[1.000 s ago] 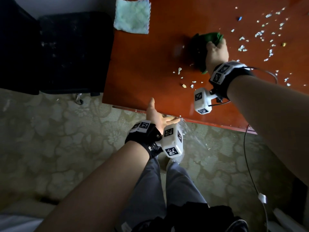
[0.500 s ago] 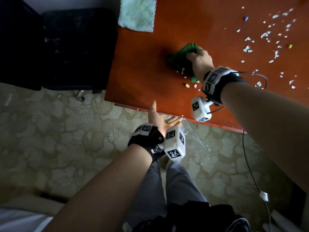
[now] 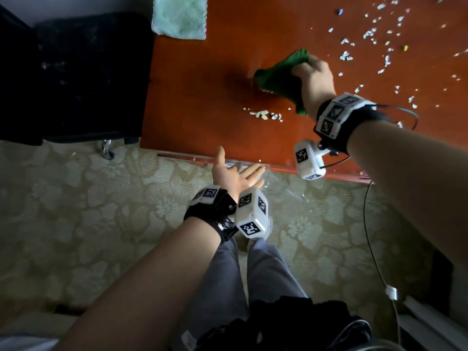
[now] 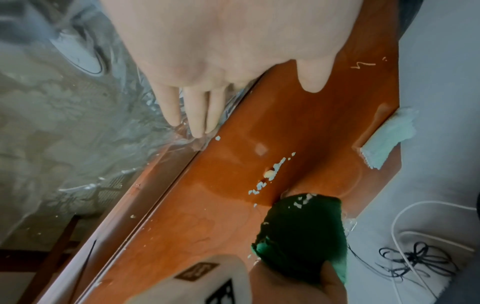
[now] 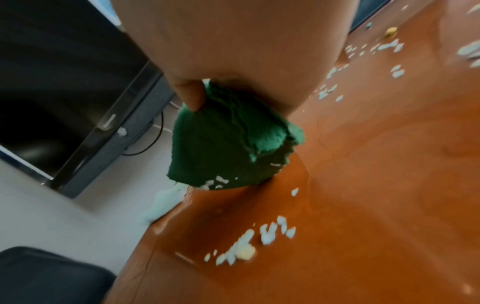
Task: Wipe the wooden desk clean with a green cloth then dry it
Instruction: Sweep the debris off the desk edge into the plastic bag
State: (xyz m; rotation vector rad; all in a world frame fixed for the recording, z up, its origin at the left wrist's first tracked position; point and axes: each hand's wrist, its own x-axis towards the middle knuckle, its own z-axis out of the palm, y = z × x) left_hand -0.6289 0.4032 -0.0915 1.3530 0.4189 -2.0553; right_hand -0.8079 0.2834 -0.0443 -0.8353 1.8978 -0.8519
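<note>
The wooden desk (image 3: 202, 102) is reddish-brown. My right hand (image 3: 314, 79) grips a bunched dark green cloth (image 3: 281, 77) near the desk's middle. In the right wrist view the green cloth (image 5: 228, 144) hangs from my fingers with its lower edge on the desk, white bits stuck to it. A short row of white crumbs (image 3: 264, 114) lies just nearer me than the cloth. My left hand (image 3: 235, 176) is held palm up at the desk's front edge. Its straight fingers (image 4: 197, 115) touch a clear plastic sheet (image 4: 109, 144) hanging there.
Many more white crumbs (image 3: 379, 41) are scattered over the desk's far right. A pale green cloth (image 3: 179, 16) lies at the back left corner. A black chair (image 3: 88, 72) stands left of the desk. A thin cable (image 3: 372, 244) hangs at the right over the patterned floor.
My right hand swept the cloth left and toward me over the near crumbs, then drew back from them; they now lie in a short row. The left hand stayed at the edge.
</note>
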